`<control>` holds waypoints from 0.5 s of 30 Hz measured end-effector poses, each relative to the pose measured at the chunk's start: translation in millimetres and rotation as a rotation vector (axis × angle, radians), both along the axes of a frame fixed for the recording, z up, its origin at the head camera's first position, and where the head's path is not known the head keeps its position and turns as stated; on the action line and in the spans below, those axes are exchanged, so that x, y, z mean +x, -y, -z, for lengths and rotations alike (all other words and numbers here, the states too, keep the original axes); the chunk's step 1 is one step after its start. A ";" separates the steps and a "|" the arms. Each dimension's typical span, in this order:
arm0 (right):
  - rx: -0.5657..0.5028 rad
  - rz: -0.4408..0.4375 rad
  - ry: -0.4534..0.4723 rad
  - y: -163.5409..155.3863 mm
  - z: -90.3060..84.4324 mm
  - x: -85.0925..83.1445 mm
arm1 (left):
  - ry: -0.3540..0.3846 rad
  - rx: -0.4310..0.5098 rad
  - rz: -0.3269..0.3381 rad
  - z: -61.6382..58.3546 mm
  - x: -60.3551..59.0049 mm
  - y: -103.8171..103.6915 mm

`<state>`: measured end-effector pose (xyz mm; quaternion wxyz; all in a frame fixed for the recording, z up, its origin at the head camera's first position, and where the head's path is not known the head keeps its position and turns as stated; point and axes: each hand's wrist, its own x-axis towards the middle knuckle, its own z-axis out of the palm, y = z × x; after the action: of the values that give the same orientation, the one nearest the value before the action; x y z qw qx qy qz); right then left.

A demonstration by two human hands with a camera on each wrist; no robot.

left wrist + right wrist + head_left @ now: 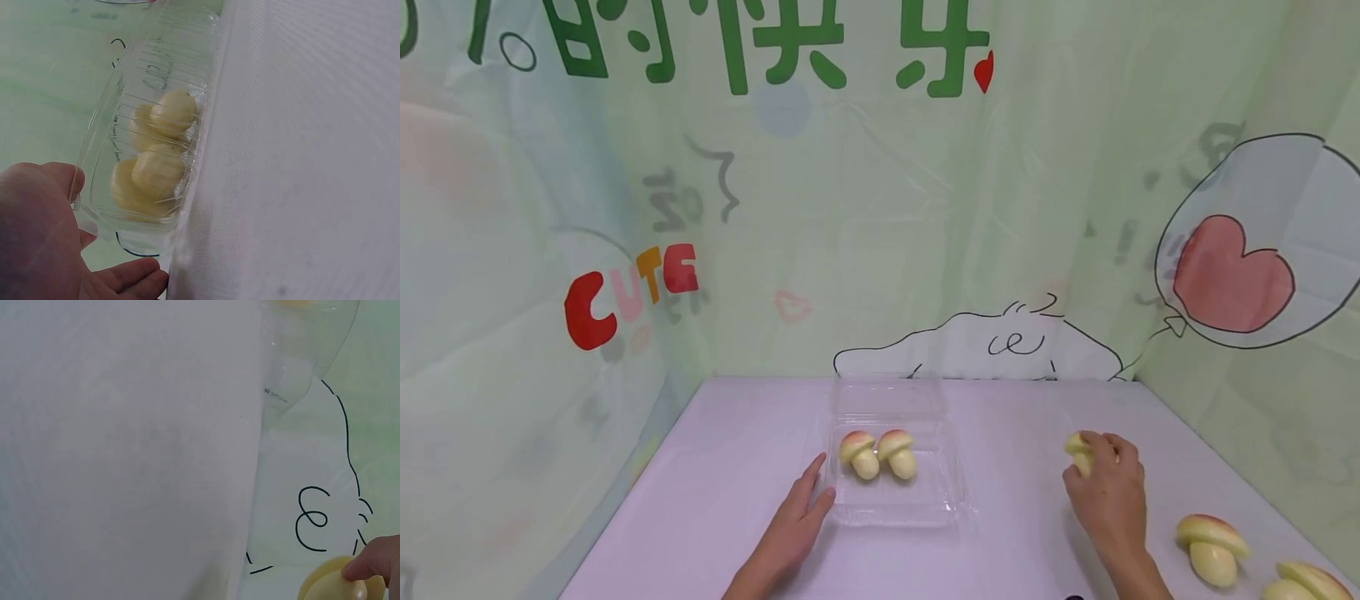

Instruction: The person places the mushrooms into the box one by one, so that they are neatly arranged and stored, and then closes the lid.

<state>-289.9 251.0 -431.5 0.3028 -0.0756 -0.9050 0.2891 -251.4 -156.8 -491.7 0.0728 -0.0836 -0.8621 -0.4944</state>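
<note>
In the head view my left hand (pixel 793 521) is at the left side of a clear plastic clamshell box (pixel 895 512), its fingers fairly straight. The left wrist view puts the thumb right at the box's rim (pixel 76 203). Two mushroom-shaped toys (pixel 900 454), pale yellow with reddish caps, lie side by side in the box's left half. Over the right part of the table, my right hand (pixel 1108 492) grips another toy mushroom (pixel 1078 452) between thumb and fingers. In the right wrist view the thumb lies across that pale mushroom (pixel 331 589).
The box's clear lid (pixel 887 397) is folded back toward the rear wall. Two more toy mushrooms (pixel 1213 550) lie at the table's front right, one cut off by the frame. A printed curtain (pixel 887 208) encloses the pale table (pixel 1007 500) at back and sides.
</note>
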 end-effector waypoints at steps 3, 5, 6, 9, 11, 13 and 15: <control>0.012 -0.019 -0.031 4.5 -2.5 0.6 | -0.005 -0.007 -0.008 -0.2 -1.0 -0.4; 0.015 -0.035 -0.056 7.7 -4.3 0.3 | -0.005 -0.009 -0.013 -0.5 -1.5 -0.5; 0.014 -0.042 -0.063 9.5 -5.1 0.3 | -0.005 -0.007 -0.013 -0.5 -1.7 -0.5; 0.007 -0.048 -0.066 14.9 -7.6 0.8 | 0.000 -0.005 -0.012 -0.7 -1.7 -0.7; 0.003 -0.049 -0.060 18.9 -9.1 1.6 | 0.002 -0.004 -0.013 -0.7 -1.4 -0.9; -0.004 -0.051 -0.057 23.0 -10.7 2.5 | 0.001 -0.010 -0.014 -0.8 -0.9 -1.2; -0.014 -0.059 -0.062 26.7 -12.0 3.3 | -0.004 -0.017 -0.015 -0.9 -0.4 -1.5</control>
<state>-286.6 224.3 -419.5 0.3216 -0.0421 -0.8949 0.3065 -251.8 -155.3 -490.7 0.0773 -0.0786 -0.8668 -0.4863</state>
